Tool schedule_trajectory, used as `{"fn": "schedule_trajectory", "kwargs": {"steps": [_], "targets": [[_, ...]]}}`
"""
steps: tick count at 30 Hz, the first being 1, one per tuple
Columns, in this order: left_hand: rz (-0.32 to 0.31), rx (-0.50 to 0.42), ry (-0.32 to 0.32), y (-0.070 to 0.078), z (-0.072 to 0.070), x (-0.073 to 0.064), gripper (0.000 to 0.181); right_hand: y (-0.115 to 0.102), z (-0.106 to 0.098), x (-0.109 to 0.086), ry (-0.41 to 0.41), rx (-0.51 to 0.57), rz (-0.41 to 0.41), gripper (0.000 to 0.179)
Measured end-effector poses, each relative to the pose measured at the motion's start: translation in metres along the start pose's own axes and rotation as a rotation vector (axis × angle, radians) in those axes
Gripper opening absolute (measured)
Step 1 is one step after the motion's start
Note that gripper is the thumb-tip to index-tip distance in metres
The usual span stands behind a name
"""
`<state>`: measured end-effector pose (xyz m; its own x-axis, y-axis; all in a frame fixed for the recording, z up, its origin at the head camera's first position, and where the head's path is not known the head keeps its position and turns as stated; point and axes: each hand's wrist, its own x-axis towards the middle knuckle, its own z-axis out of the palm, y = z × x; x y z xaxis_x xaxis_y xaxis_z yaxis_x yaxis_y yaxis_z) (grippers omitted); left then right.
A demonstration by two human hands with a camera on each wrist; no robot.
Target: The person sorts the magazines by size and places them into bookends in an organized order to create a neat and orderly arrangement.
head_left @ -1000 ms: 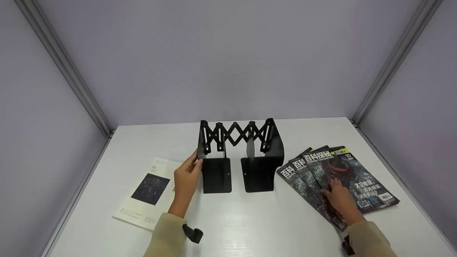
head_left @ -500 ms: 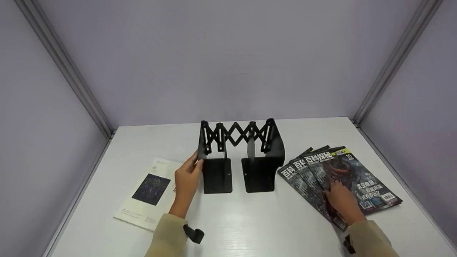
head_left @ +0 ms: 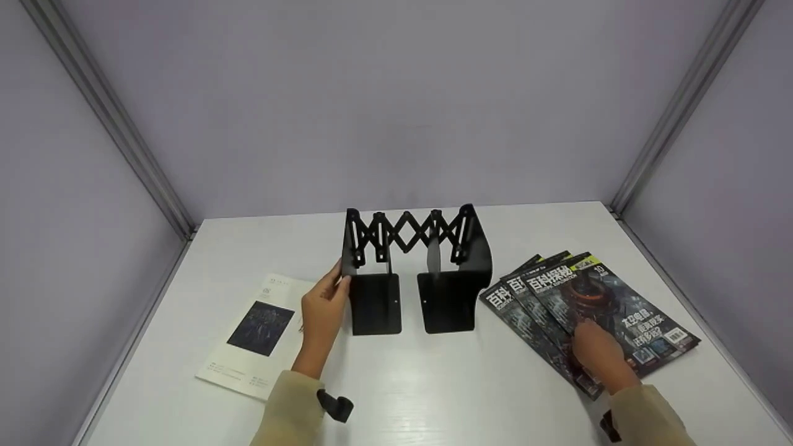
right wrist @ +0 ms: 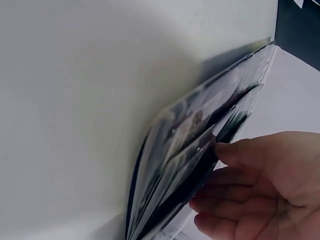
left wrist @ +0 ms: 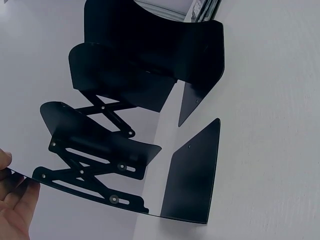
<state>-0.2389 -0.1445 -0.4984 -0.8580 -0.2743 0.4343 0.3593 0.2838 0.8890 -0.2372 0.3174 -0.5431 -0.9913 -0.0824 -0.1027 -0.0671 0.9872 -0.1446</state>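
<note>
In the head view my left hand (head_left: 323,306) pinches the outer left plate of a black expandable bookend (head_left: 375,303), which stands upright near the table's middle. Its crisscross arms join the upright plates, and the left wrist view shows the bookend (left wrist: 132,135) spread out, my left hand (left wrist: 20,207) at the plate's edge. Over to the right, my right hand (head_left: 598,353) grips the edge of the top magazine (head_left: 644,322) of a fanned stack. In the right wrist view the thumb of my right hand (right wrist: 255,185) meets that magazine's edge, with several pages spread apart.
A pale booklet (head_left: 229,365) with a dark square picture lies flat at the left, partly behind my left wrist. More magazines (head_left: 514,322) lie under the top one. The white table (head_left: 396,396) is enclosed by grey walls at the back and sides.
My right hand has shifted slightly, its fingers more curled. The top magazine has turned a little under it. My left hand and the bookend stay in place.
</note>
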Motion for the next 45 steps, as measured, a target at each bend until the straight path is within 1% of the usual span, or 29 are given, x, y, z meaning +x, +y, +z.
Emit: {"fn": "schedule_trajectory", "kwargs": {"steps": [4, 8, 13, 16, 23, 32, 40, 45], "targets": [[0.002, -0.005, -0.003, 0.0, -0.001, 0.0, 0.037, 0.0, 0.0, -0.002, 0.018, -0.015, -0.021, 0.018], [-0.003, 0.005, 0.0, 0.0, -0.001, 0.0, 0.037, 0.002, 0.002, -0.005, 0.055, 0.032, -0.015, 0.018], [-0.004, 0.021, 0.003, 0.0, -0.001, -0.001, 0.037, 0.004, 0.001, -0.005, 0.056, 0.117, 0.054, 0.018], [-0.004, 0.011, 0.006, 0.001, -0.001, -0.001, 0.036, 0.005, -0.001, -0.004, 0.065, 0.154, 0.093, 0.017], [-0.012, -0.016, 0.01, 0.001, -0.001, 0.0, 0.036, 0.006, 0.0, -0.004, 0.162, 0.175, 0.111, 0.016], [-0.012, 0.001, 0.014, 0.001, 0.0, 0.0, 0.037, 0.005, 0.002, -0.009, 0.279, 0.22, 0.162, 0.018], [-0.018, -0.02, 0.019, 0.001, 0.002, 0.0, 0.036, 0.013, 0.005, -0.013, 0.393, 0.293, 0.175, 0.018], [-0.023, -0.02, 0.021, 0.001, 0.001, 0.0, 0.036, 0.014, 0.007, -0.019, 0.457, 0.314, 0.192, 0.024]]}}
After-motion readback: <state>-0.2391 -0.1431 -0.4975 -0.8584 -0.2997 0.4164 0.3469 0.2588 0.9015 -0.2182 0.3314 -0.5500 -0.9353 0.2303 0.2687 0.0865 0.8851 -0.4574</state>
